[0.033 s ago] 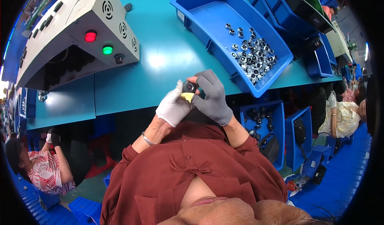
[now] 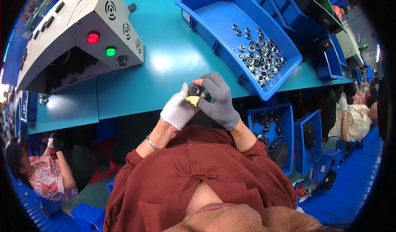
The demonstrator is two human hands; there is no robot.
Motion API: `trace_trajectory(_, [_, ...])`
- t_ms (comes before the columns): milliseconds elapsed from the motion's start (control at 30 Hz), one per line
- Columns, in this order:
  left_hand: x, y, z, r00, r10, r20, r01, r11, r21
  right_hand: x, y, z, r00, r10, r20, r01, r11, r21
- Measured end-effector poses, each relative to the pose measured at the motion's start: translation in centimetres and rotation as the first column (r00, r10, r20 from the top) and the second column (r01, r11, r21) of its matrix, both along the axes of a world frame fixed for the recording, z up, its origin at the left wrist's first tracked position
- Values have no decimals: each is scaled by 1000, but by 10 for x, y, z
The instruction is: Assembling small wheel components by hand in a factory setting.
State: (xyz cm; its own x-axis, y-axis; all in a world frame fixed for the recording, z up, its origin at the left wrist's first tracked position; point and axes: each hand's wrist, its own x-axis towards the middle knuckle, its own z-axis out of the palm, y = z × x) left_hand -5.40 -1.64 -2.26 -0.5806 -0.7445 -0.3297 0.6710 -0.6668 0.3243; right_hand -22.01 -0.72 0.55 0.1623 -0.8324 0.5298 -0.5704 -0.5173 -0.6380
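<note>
At the teal table (image 2: 161,34), fingers (image 2: 210,84) curl around a black part (image 2: 194,90).

Ahead of the hands (image 2: 178,110) runs a teal counter (image 2: 165,34). It carries a white machine housing (image 2: 117,9) to their left, a dark round piece (image 2: 132,7) just beside that, and — ahead and right — a large blue tray (image 2: 212,19) (small shiny parts (image 2: 262,56) gathered inside), with another blue bin (image 2: 321,68) farther right.

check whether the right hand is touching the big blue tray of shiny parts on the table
Apart: the head view shows a strip of teal table between the right hand and the blue tray.
</note>
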Motion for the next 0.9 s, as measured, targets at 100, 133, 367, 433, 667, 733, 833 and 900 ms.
trace_trajectory(100, [9,-2,-15,993,-51,-102,49,999,-20,9,0,10,999,-19,45,19,1000,9])
trace_trajectory(133, [7,-1,-14,994,-52,-98,50,999,-19,8,1,10,999,-20,49,19,1000,9])
trace_trajectory(367, [2,7,-19,978,-56,-200,48,998,-45,-3,5,11,989,74,127,-95,980,172])
trace_trajectory(433, [4,6,-29,972,-75,-222,62,996,-64,-1,7,13,981,90,170,-125,971,206])
trace_trajectory(667, [12,0,-28,993,-122,-3,118,964,-239,0,8,20,928,180,328,-274,923,271])
trace_trajectory(733, [11,0,-19,975,-71,210,134,943,-303,0,6,19,926,205,317,-292,921,257])
trace_trajectory(833, [13,2,-23,994,-70,90,93,952,-292,5,5,20,928,194,319,-283,923,261])
trace_trajectory(900, [13,5,-24,997,-48,56,60,971,-231,7,5,22,927,148,344,-260,916,306])
